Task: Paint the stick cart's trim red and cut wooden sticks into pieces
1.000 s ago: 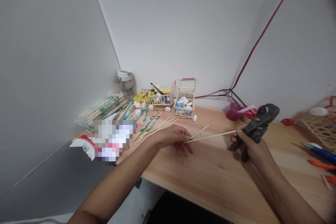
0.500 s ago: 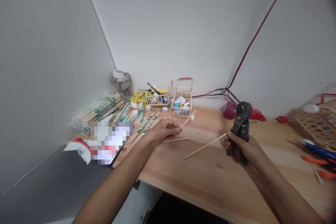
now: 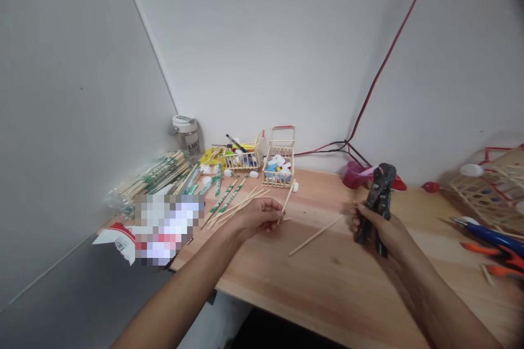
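My left hand [image 3: 260,218] pinches a short wooden stick [image 3: 287,202] between its fingertips, with the stick standing steeply up from them. A small wooden offcut [image 3: 287,220] shows just below those fingers. My right hand [image 3: 379,232] wraps around the handles of worn black pliers [image 3: 380,196], whose jaws point up. A long wooden skewer [image 3: 315,235] slants across the wooden table [image 3: 327,278] between my hands, its far end close to my right hand but apparently not held.
Two small stick-built baskets [image 3: 279,166] holding bottle caps stand at the back, beside loose green-printed chopsticks [image 3: 225,199] and a wrapped bundle [image 3: 151,181]. A pixelated object [image 3: 167,229] sits at the left. A lattice [image 3: 491,191], blue pen [image 3: 491,237] and pink cup [image 3: 352,174] lie right.
The long stick no longer lies across my right hand and rests lower on the table. My left hand now pinches a short stick, and the pliers have turned upright.
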The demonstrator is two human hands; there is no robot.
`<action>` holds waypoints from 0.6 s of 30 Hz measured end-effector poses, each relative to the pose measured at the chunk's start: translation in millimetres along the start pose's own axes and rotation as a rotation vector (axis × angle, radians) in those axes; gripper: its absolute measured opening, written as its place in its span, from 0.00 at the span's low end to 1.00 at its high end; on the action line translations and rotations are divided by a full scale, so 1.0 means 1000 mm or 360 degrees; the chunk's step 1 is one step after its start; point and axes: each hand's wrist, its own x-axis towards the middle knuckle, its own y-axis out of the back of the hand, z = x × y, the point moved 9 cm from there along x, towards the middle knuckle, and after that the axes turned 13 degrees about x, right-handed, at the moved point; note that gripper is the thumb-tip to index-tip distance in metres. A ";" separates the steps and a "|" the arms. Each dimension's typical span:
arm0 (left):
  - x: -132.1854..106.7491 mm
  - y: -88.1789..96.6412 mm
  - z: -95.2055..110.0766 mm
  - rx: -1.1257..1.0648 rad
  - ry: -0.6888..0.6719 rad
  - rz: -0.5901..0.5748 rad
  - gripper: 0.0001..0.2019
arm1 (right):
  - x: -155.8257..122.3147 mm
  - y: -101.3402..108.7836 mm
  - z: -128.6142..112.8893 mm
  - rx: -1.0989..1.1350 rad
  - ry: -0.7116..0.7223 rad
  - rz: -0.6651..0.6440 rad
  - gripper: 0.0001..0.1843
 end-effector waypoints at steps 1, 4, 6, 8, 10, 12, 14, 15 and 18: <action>0.001 0.000 -0.001 0.0025 -0.0019 0.0009 0.20 | 0.000 0.000 0.004 0.0028 -0.0070 -0.0005 0.24; 0.004 0.000 -0.003 0.0088 -0.0065 0.0042 0.20 | -0.001 -0.002 0.010 0.0057 -0.0181 -0.0044 0.26; 0.005 -0.001 -0.003 0.0109 -0.0072 0.0083 0.20 | -0.001 -0.004 0.009 0.0047 -0.0162 -0.0057 0.26; 0.005 -0.003 -0.001 0.0114 -0.0075 0.0106 0.21 | -0.002 -0.005 0.007 0.0028 -0.0134 -0.0067 0.27; 0.005 -0.007 0.006 0.0119 -0.0099 0.0100 0.21 | -0.003 -0.007 0.005 -0.0003 -0.0115 -0.0062 0.28; 0.005 -0.009 0.015 0.0160 -0.0137 0.0111 0.21 | -0.005 -0.008 0.003 -0.0034 -0.0099 -0.0042 0.29; 0.006 -0.013 0.025 0.0227 -0.0181 0.0131 0.21 | -0.008 -0.012 0.000 -0.0052 -0.0094 -0.0047 0.30; 0.007 -0.016 0.029 0.0264 -0.0198 0.0131 0.21 | -0.010 -0.014 -0.001 -0.0063 -0.0088 -0.0058 0.30; 0.013 -0.032 0.038 0.0339 -0.0226 0.0082 0.19 | -0.014 -0.021 -0.004 -0.0110 -0.0046 -0.0117 0.29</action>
